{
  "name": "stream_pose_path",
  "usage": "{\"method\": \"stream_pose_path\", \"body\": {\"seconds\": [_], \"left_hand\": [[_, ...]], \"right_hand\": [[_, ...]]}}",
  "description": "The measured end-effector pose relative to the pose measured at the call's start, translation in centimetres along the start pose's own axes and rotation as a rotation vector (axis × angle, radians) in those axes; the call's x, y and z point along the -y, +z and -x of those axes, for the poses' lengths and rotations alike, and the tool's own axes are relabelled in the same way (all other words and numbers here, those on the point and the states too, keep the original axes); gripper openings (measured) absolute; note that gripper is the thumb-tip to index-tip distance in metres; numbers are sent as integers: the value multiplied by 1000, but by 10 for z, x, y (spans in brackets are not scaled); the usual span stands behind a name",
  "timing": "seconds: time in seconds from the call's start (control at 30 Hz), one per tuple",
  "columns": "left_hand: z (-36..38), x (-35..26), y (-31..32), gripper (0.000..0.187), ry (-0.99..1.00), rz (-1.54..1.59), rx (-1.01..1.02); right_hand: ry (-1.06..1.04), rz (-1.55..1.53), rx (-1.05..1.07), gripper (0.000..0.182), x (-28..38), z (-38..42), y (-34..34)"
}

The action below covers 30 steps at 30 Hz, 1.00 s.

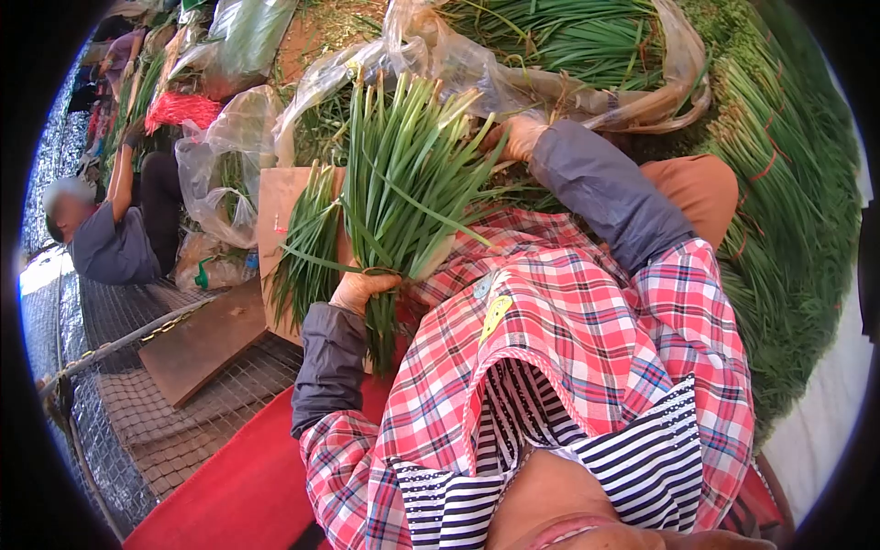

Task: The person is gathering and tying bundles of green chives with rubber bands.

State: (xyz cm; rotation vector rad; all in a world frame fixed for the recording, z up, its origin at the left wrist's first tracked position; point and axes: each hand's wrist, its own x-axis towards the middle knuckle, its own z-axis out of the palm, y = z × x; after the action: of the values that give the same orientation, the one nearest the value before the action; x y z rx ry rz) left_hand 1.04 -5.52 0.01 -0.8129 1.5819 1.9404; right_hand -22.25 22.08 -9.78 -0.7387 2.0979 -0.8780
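Observation:
My left hand point(363, 290) is closed around a bundle of long green leafy stems point(399, 183), its thumb lying across the front. The pale cut ends of the bundle point away from me, and its leaves hang over my lap. A smaller clump of green leaves point(310, 240) lies against the bundle's left side, over a brown board point(272, 206). My right hand point(519, 138) is beside the bundle's far right edge, close to a clear plastic sheet point(449, 69). Its fingers look curled, partly hidden by leaves; what they grip cannot be made out.
More green stems point(577, 41) lie within the plastic sheet ahead. A large pile of tied green bundles point(779, 183) stands at my right. To the left are a clear plastic bag point(220, 174), pink-red strands point(181, 109), a loose board point(202, 339), netting and another person point(119, 234).

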Motion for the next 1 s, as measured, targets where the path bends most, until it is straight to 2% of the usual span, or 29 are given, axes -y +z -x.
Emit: {"method": "stream_pose_path", "body": {"seconds": [0.03, 0.1, 0.17, 0.23, 0.33, 0.4, 0.47, 0.5, 0.6, 0.63, 0.73, 0.83, 0.87, 0.9, 1.0], "left_hand": [[0, 1, -4, 44, -13, -6, 5], [-3, 5, -11, 45, -39, -18, 19], [-5, 4, -10, 46, -15, -19, 38], [-7, 4, -8, 47, 6, -16, 41], [-10, 11, -13, 47, 40, -28, 24], [-15, 16, -20, 46, 65, -76, 30], [-24, 19, -26, 45, 147, -238, 50], [-25, 22, -26, 45, 188, -319, 59], [-15, 16, -18, 43, 185, -102, 45], [-17, 17, -21, 42, 189, -162, 64], [-22, 19, -29, 42, 201, -313, 112], [-25, 20, -33, 46, 250, -372, 131], [-27, 26, -39, 47, 274, -363, 138], [-27, 30, -44, 47, 294, -354, 146], [-26, 32, -42, 49, 250, -116, 158]], "right_hand": [[15, 54, 45, 36, 2, -4, 2], [-41, -158, 5, 32, -22, -19, 14], [-45, -98, -54, 28, -33, -21, 16], [-5, 233, -127, 23, 20, 19, -3], [108, 364, -125, 22, 35, 27, 1], [121, 557, -53, 24, 36, 24, 9], [113, 763, -2, 30, 29, 16, 23], [121, 658, -93, 31, 30, 17, 25], [18, 289, 51, 32, 18, 7, 2], [10, 31, -34, 26, 15, 14, -3], [225, 482, -75, 26, 44, 24, 2], [290, 713, -140, 26, 6, 23, -13], [388, 728, -77, 26, -18, 28, -26], [342, 874, 156, 31, -36, 39, -41], [324, 841, 163, 45, -61, 47, -45]]}}
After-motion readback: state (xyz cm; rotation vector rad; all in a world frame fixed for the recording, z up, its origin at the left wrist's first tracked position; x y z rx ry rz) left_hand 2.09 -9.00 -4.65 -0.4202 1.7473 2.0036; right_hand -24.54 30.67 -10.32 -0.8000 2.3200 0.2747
